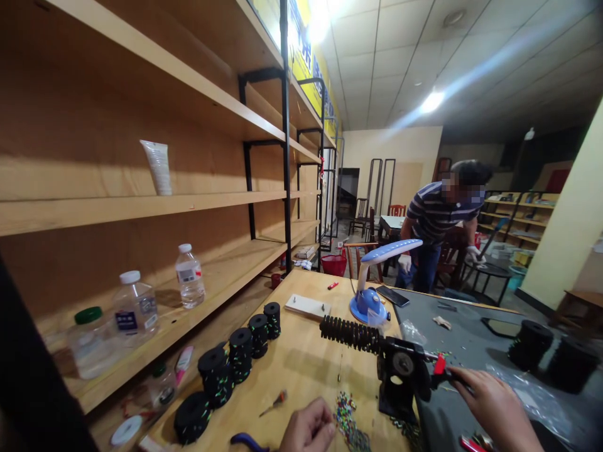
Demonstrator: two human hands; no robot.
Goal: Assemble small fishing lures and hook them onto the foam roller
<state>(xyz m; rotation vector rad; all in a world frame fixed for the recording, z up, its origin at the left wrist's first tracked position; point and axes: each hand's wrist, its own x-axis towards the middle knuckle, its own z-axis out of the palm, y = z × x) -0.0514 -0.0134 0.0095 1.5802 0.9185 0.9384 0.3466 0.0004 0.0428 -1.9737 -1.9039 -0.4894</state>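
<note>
My right hand (494, 398) has its fingers wrapped round the crank handle (455, 375) of a black winding machine (400, 370), with a red piece near the fingers. A ridged black coil (351, 334) sticks out leftward from the machine. Below the coil a thin line hangs with a small metal piece (339, 378) at its end. My left hand (308, 428) is closed, thumb against curled fingers; whether anything is pinched there is hidden. Just right of it lies a heap of small multicoloured beads (346, 411). To its left are a pointed tool (273, 403) and a blue curved handle (249, 441).
Several black spools (215, 376) line the table's left side. Behind the machine stand a blue desk lamp (370, 304), a phone (393, 296) and a white board (307, 306). Wooden shelves (226, 248) with bottles flank the left. Beyond the table a gloved person (431, 213) bends forward.
</note>
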